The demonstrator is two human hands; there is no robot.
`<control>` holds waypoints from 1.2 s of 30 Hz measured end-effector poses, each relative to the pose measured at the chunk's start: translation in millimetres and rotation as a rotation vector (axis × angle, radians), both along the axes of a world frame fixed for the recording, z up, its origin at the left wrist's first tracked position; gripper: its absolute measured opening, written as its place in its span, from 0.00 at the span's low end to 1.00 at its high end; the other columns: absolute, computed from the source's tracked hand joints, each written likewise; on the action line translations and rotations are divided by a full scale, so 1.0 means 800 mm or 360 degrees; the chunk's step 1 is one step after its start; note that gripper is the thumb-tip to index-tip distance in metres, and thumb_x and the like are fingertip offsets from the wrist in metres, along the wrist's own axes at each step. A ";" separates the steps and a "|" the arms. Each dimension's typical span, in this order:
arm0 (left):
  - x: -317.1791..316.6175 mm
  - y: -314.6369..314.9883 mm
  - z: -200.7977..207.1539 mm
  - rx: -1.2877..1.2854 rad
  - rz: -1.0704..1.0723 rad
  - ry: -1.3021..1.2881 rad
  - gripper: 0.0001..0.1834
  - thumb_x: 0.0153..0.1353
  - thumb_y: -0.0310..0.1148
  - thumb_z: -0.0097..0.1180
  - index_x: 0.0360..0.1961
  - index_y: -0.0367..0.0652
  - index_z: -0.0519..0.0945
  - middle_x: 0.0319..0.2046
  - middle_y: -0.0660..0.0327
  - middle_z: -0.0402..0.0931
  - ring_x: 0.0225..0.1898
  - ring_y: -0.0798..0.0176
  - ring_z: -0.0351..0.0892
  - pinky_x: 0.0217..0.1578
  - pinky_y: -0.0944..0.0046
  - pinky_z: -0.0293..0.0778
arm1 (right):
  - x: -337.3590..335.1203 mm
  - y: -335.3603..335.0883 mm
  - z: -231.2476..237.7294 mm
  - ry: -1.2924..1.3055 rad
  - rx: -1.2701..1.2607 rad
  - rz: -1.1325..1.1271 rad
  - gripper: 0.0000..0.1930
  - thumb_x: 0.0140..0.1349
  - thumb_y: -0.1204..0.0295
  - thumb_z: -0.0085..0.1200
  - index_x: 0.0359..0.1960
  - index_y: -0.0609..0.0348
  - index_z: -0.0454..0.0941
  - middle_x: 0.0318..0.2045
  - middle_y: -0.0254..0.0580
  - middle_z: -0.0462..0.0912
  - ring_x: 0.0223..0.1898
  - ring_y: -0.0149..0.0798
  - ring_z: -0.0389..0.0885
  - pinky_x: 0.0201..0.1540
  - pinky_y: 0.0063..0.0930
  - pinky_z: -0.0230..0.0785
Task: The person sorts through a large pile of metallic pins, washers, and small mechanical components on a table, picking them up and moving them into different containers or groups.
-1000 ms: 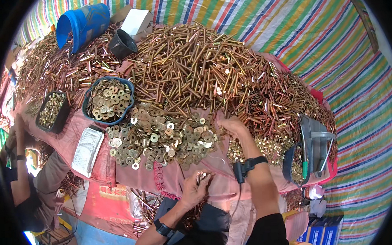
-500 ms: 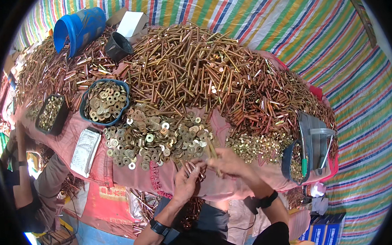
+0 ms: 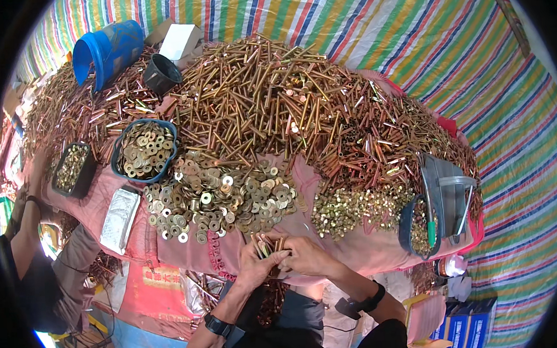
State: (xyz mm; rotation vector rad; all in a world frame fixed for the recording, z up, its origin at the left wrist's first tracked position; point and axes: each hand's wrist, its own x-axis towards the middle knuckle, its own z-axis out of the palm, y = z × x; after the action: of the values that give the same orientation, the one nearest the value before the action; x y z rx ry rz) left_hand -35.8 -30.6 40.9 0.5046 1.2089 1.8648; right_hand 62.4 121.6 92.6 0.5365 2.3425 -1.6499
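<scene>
- Clutching metal rods in left hand, lower centre of the frame.
- Clasping same bundle with curled right hand.
- Probably stiff, slippery, weighty together; best grasped mid-length.

You are wearing the left fisheye camera on your head; it is looking down and forward, framing your bare left hand and bare right hand at close range, taking in the wide pink-cloth-covered desk and bending the multicoloured striped plastic sheeting beyond.
</scene>
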 end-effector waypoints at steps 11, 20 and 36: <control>0.004 0.026 -0.022 0.0083 0.0765 0.0618 0.13 0.71 0.24 0.61 0.52 0.37 0.72 0.40 0.59 0.83 0.38 0.73 0.79 0.39 0.70 0.76 | -0.015 0.063 0.020 0.0311 -0.0302 -0.0551 0.13 0.70 0.80 0.58 0.54 0.68 0.84 0.45 0.50 0.89 0.47 0.37 0.88 0.52 0.29 0.82; -0.003 -0.002 -0.026 0.0065 0.0272 0.1149 0.10 0.64 0.22 0.63 0.47 0.36 0.85 0.41 0.52 0.88 0.45 0.50 0.89 0.49 0.55 0.83 | -0.095 0.235 0.000 0.0420 0.2059 -0.0335 0.19 0.65 0.67 0.65 0.53 0.67 0.82 0.51 0.57 0.83 0.56 0.58 0.79 0.61 0.50 0.71; 0.000 0.003 -0.029 0.0036 0.0403 0.1143 0.08 0.66 0.25 0.66 0.46 0.37 0.86 0.39 0.52 0.88 0.42 0.50 0.89 0.48 0.55 0.84 | -0.093 0.259 -0.003 0.0048 0.2309 -0.0067 0.07 0.61 0.76 0.60 0.36 0.55 0.90 0.37 0.52 0.85 0.46 0.53 0.83 0.54 0.50 0.70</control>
State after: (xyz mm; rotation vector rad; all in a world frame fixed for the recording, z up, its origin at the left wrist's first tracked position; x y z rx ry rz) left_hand -35.9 -28.5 18.0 1.1434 1.7785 1.9709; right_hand -11.9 328.6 90.3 0.7161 3.1610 0.3408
